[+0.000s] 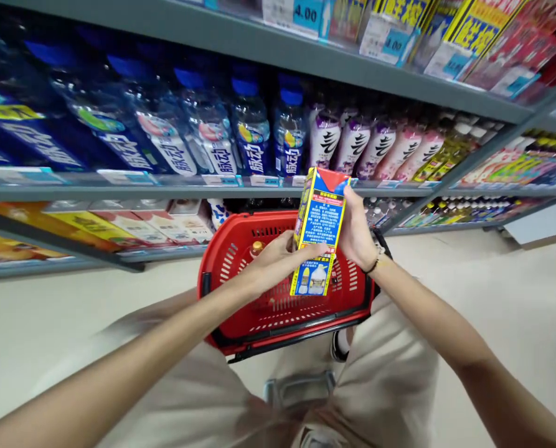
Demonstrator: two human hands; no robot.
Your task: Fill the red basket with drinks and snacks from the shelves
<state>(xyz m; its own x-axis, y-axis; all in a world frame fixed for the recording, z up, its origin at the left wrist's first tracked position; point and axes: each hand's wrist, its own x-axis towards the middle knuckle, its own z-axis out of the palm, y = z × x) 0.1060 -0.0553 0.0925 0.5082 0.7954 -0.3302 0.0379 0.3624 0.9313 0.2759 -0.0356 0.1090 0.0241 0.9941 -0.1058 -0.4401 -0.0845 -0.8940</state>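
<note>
Between my two hands is a drink carton (323,214), blue and yellow with a red top and small printed text. My left hand (278,258) grips its lower left side, the thumb lying across the front. My right hand (358,230) wraps its upper right side, with the fingers partly hidden behind it. The carton tilts slightly and is held above a red shopping basket (240,320). Inside the basket, a bottle with an orange cap (257,247) shows beside my left wrist; other contents are mostly covered by my hands and the carton.
A shelf of blue-capped bottles (254,134) runs ahead, with purple-labelled bottles (325,140) to their right. Yellow boxes (480,28) stand on the shelf above. Packed cartons (160,227) sit on the bottom shelf at left. Pale floor (506,292) lies at right, and my legs flank the basket.
</note>
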